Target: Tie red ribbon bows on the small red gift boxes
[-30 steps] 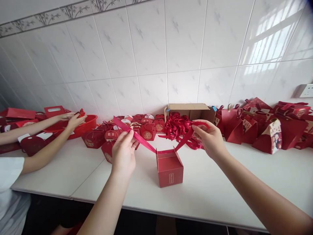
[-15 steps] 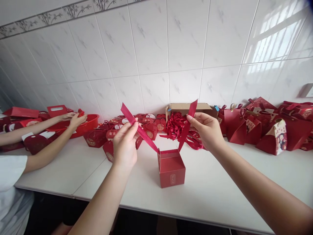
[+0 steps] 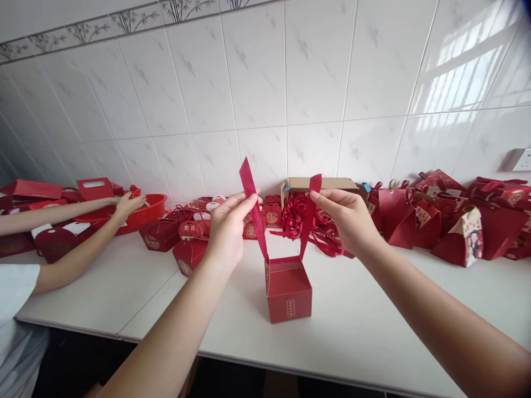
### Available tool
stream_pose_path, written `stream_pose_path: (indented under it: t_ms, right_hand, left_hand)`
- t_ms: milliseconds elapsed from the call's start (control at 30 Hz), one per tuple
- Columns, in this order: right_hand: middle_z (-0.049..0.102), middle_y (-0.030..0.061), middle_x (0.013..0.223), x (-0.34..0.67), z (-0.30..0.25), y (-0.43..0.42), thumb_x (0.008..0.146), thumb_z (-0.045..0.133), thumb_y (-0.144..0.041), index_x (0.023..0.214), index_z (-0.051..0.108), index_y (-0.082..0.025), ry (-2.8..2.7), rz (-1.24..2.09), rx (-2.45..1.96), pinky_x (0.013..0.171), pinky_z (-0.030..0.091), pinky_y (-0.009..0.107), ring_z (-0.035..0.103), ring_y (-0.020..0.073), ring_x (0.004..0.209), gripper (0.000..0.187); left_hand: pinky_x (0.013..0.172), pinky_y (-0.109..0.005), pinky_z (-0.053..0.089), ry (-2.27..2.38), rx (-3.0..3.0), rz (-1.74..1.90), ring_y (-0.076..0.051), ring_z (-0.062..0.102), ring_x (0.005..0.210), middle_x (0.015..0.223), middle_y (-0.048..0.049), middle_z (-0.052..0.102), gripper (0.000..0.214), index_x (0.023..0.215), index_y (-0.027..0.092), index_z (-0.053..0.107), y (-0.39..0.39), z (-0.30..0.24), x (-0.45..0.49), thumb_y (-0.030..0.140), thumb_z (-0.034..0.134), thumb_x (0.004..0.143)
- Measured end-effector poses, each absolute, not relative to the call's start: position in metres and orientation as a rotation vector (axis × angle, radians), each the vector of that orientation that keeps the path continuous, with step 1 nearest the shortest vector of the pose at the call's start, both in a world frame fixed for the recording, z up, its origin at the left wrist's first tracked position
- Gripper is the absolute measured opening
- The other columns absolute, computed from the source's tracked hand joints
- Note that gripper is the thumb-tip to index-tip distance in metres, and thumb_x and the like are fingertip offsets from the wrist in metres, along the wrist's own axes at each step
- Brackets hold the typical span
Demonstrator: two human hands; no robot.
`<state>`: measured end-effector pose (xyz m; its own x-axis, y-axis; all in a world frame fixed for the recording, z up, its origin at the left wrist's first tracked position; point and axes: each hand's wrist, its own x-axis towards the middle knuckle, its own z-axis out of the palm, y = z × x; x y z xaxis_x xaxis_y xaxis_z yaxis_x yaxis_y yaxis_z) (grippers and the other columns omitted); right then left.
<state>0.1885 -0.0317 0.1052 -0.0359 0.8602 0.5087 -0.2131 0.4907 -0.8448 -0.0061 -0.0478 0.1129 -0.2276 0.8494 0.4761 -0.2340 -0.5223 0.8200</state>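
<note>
A small dark red gift box [image 3: 289, 296] stands upright on the white table [image 3: 357, 320], with a red ribbon [image 3: 259, 229] running through its top. My left hand [image 3: 232, 226] pinches one end of this ribbon, and the tip sticks up past the fingers. Between the thumb and fingers of my right hand [image 3: 348, 215] is the other end. Both tails rise from the box's top corners, slanting slightly outward. Neither hand touches the box itself.
Behind the box sit a pile of loose red ribbons [image 3: 292, 218] and an open cardboard box [image 3: 327, 182]. Finished-looking red gift boxes [image 3: 160, 235] stand left, and red bags [image 3: 398, 213] right. A co-worker's hands [image 3: 128, 204] are over a red basin [image 3: 145, 215].
My left hand has moved right, bringing the ribbon's left tail more upright. My right hand has shifted slightly left, so the two ends are closer together. The box stays on the table.
</note>
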Motion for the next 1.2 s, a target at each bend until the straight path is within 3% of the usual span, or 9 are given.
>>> stream_pose_path:
  t_ms: [133,400,700,933,1100,1200]
  right_hand:
    - [0.070,-0.0001,0.070,0.191,0.109,-0.028,0.069,0.075,-0.037,0.067,0.071,-0.021,-1.272,1.071,-0.657,0.062,0.046,0.026,0.062,0.0130,0.067,0.016]
    - [0.071,0.0015,0.079,0.190,0.110,-0.025,0.068,0.074,-0.044,0.074,0.071,-0.023,-1.239,1.160,-0.646,0.065,0.048,0.030,0.065,0.0189,0.077,0.022]
    - [0.070,0.0026,0.091,0.186,0.110,-0.025,0.068,0.073,-0.045,0.081,0.071,-0.024,-1.203,1.265,-0.617,0.067,0.048,0.032,0.064,0.0206,0.082,0.025]
    - [0.067,0.0015,0.075,0.180,0.113,-0.028,0.069,0.074,-0.039,0.076,0.069,-0.020,-1.192,1.350,-0.542,0.065,0.048,0.029,0.061,0.0146,0.069,0.021]
    - [0.064,0.0005,0.065,0.173,0.117,-0.031,0.071,0.073,-0.032,0.081,0.069,-0.017,-1.414,1.320,-0.522,0.059,0.046,0.026,0.056,0.0111,0.058,0.018]
    - [0.059,-0.0015,0.059,0.171,0.120,-0.033,0.071,0.070,-0.030,0.070,0.068,-0.016,-1.519,1.308,-0.419,0.058,0.045,0.025,0.052,0.0098,0.056,0.013]
  left_hand:
    - [0.079,-0.025,0.044,0.805,1.315,1.798,-0.013,0.060,0.082,0.083,-0.0009,0.069,0.009,0.077,0.019,0.073,-0.047,0.109,-0.005,0.025,0.073,0.070]
    - [0.086,-0.029,0.043,0.795,1.312,1.793,-0.016,0.061,0.091,0.087,-0.0025,0.070,0.014,0.083,0.019,0.074,-0.048,0.110,-0.004,0.028,0.073,0.072]
    - [0.084,-0.027,0.043,0.744,1.261,1.766,-0.014,0.061,0.085,0.082,-0.0015,0.069,0.013,0.079,0.018,0.073,-0.049,0.112,0.001,0.028,0.073,0.071]
    - [0.079,-0.027,0.045,0.725,1.384,1.675,-0.014,0.058,0.079,0.077,-0.0012,0.064,0.019,0.072,0.017,0.067,-0.051,0.117,0.005,0.035,0.066,0.077]
    - [0.061,-0.025,0.042,0.799,1.635,1.449,-0.011,0.051,0.061,0.059,0.0017,0.052,0.030,0.060,0.017,0.060,-0.049,0.123,0.011,0.040,0.062,0.079]
    - [0.056,-0.025,0.039,0.921,1.706,1.404,-0.011,0.047,0.055,0.055,0.0030,0.047,0.032,0.058,0.018,0.058,-0.048,0.124,0.013,0.043,0.064,0.076]
